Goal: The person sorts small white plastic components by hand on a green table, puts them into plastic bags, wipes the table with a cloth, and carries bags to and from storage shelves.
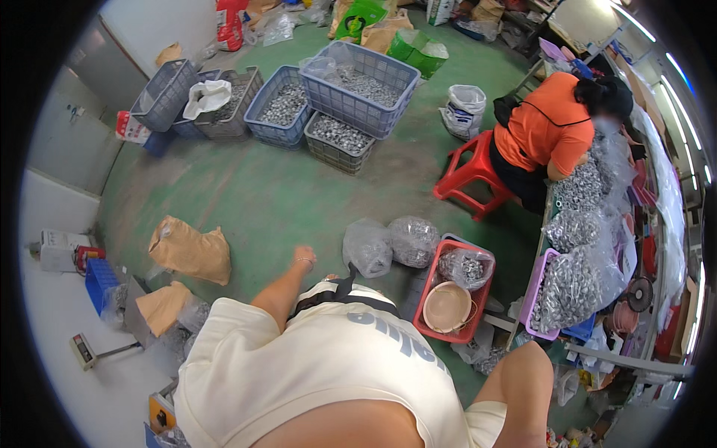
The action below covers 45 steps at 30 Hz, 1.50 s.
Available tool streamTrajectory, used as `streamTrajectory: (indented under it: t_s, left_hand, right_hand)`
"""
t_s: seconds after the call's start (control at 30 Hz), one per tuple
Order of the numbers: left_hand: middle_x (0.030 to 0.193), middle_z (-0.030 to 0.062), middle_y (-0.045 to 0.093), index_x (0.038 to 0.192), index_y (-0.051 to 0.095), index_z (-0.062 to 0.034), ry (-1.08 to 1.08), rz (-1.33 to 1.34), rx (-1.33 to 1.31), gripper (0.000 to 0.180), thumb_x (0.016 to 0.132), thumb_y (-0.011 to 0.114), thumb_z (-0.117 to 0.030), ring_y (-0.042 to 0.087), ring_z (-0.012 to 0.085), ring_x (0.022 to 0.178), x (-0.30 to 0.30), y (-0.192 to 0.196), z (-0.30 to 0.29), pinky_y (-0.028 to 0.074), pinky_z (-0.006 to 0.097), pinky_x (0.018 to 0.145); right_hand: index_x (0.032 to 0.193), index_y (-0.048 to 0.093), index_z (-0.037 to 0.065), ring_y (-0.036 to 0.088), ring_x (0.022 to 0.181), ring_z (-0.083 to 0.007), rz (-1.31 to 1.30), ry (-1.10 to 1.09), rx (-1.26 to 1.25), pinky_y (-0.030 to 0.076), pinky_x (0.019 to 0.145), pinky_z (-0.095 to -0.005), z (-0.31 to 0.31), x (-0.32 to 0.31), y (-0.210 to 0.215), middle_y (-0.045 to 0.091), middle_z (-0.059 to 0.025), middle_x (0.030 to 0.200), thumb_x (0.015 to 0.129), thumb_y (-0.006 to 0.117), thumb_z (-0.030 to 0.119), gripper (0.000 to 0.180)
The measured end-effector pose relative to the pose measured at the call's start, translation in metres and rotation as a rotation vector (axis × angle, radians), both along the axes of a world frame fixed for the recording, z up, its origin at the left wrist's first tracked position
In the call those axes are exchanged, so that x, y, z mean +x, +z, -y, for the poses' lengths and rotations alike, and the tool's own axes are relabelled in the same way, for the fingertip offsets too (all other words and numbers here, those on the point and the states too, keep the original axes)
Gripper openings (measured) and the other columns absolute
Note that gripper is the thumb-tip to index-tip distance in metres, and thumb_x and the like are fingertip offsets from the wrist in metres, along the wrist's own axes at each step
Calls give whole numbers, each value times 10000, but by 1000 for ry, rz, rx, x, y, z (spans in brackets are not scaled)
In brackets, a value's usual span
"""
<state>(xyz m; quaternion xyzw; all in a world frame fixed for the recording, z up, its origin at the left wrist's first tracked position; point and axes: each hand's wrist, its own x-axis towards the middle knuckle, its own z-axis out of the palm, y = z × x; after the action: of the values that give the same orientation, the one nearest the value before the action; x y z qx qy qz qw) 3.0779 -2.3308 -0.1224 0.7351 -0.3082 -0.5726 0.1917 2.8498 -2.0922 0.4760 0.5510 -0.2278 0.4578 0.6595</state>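
My left hand [304, 256] reaches out low over the green floor, a thin band at its wrist. Its fingers are smeared, and no held thing shows in it. Nearest to it are a clear plastic bag of grey parts [367, 248] on its right and a brown paper sack [192, 250] on its left; it touches neither. My right arm bends at the elbow, and its hand lies outside the picture. A second clear bag of parts [414, 240] stands beside the first. To their right, a red basket [487, 282] holds a round beige bowl [447, 307] and a bag of metal parts [466, 267].
Blue crates [280, 137] and grey crates [340, 159] full of metal parts stand across the floor. A co-worker in orange [541, 123] sits on a red stool [467, 168] at a bench piled with metal parts [571, 287]. A scale display [84, 351] stands at left.
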Motion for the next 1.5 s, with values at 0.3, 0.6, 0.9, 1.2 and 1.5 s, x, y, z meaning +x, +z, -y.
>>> streamTrajectory:
  t_s: [0.3,0.6,0.9,1.2,1.5]
  left_hand:
    - [663,122,576,839,577,-3,49,6,56,151,800,448,-73,576,203,529,-22,16,-43,463,298,424]
    - [735,103,613,979,529,-62,-296,71,99,228,815,371,-76,589,172,542,-33,13,-35,409,290,393]
    - [730,91,611,986,531,-57,-457,122,89,224,821,381,-82,588,158,560,-55,23,-37,444,281,417]
    - [761,90,611,1009,529,-49,-528,63,46,228,830,398,-96,592,165,580,-64,24,-37,473,280,449]
    - [763,81,599,1025,517,-63,-453,81,110,230,828,401,-87,581,160,579,-41,35,-63,473,277,449]
  right_hand:
    - [1158,426,9,444,1083,-240,47,-130,142,304,942,-383,-32,-44,-4,476,-123,1173,859,366,370,473]
    - [1168,416,13,441,1074,-236,130,-189,262,298,946,-380,-63,-62,-5,471,-114,1173,856,371,375,479]
    - [1174,413,38,454,1063,-221,159,-410,209,319,920,-373,-89,-68,-6,479,-101,1166,876,373,324,416]
    - [1150,436,64,483,1013,-226,-11,1,-223,344,895,-363,-81,-77,-11,502,-79,1130,878,397,296,359]
    - [877,410,35,446,721,-219,955,-133,256,392,606,-360,-45,-126,-165,458,-91,749,765,475,-83,175]
